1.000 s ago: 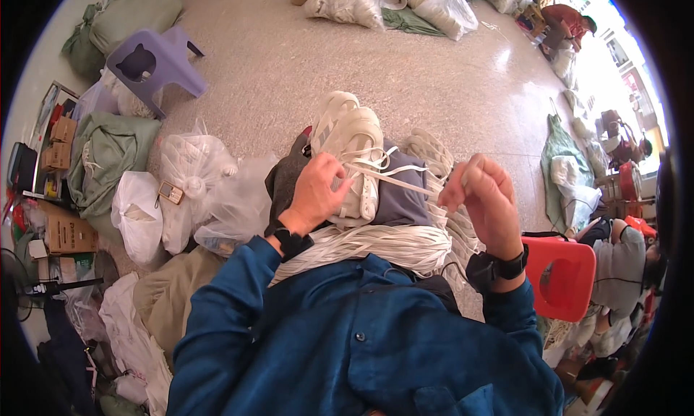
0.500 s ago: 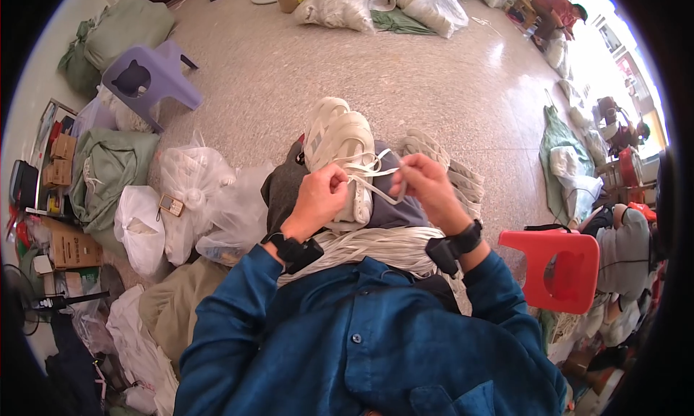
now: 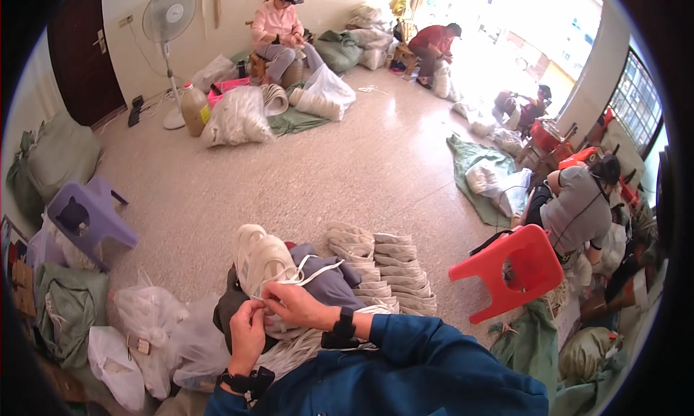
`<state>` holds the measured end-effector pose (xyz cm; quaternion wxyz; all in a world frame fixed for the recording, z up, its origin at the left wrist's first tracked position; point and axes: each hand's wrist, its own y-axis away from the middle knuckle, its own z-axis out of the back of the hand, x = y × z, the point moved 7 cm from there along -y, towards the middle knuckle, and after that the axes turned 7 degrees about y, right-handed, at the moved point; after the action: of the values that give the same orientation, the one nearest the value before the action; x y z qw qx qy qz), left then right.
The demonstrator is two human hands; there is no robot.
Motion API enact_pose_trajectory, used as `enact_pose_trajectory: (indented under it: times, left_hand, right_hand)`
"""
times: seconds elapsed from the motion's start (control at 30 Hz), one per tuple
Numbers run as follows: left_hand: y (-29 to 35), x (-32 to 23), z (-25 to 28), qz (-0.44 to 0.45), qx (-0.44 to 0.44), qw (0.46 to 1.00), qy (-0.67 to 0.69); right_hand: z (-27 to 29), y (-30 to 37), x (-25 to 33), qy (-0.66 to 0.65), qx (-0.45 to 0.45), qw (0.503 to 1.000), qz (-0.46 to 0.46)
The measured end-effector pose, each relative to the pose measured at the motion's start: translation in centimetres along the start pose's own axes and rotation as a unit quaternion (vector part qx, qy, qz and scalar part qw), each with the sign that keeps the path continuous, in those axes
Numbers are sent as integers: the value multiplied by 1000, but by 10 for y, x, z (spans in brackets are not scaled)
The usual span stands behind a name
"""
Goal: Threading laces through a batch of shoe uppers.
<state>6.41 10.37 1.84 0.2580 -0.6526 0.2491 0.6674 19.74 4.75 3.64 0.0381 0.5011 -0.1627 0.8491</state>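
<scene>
A cream-white sneaker (image 3: 262,263) rests on my lap, with a second pale one pressed against its left side. A white shoelace (image 3: 322,271) loops out from it over the grey cloth (image 3: 329,284). At the shoe's near end, my left hand (image 3: 248,334) is closed in a pinch on the lace. Just beside it, my right hand (image 3: 298,305) also pinches the lace, fingertips nearly touching the left ones. The exact grip is partly hidden by the fingers. A bundle of loose white laces (image 3: 289,356) lies across my lap under my wrists.
Stacked beige shoe uppers (image 3: 401,271) stand right of my lap. Beyond them is a red plastic stool (image 3: 517,271); a purple stool (image 3: 94,217) stands left. Clear plastic bags (image 3: 152,322) sit near my left side. Several people work farther off, one in grey (image 3: 578,206) at the right.
The head view has tilted up and swung, showing more of the room. My hands were apart, with lace stretched toward the right one; now the right hand has moved left to meet the left.
</scene>
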Motion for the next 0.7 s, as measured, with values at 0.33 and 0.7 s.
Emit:
enact_pose_trajectory:
  times: [0.33, 0.7]
  left_hand:
    - [-8, -21, -4, -44, 29, 991, -122]
    - [-14, -11, -2, -11, 58, 997, -40]
  right_hand:
    - [4, 2, 0, 83, 56, 992, 77]
    - [11, 1, 0, 80, 69, 992, 69]
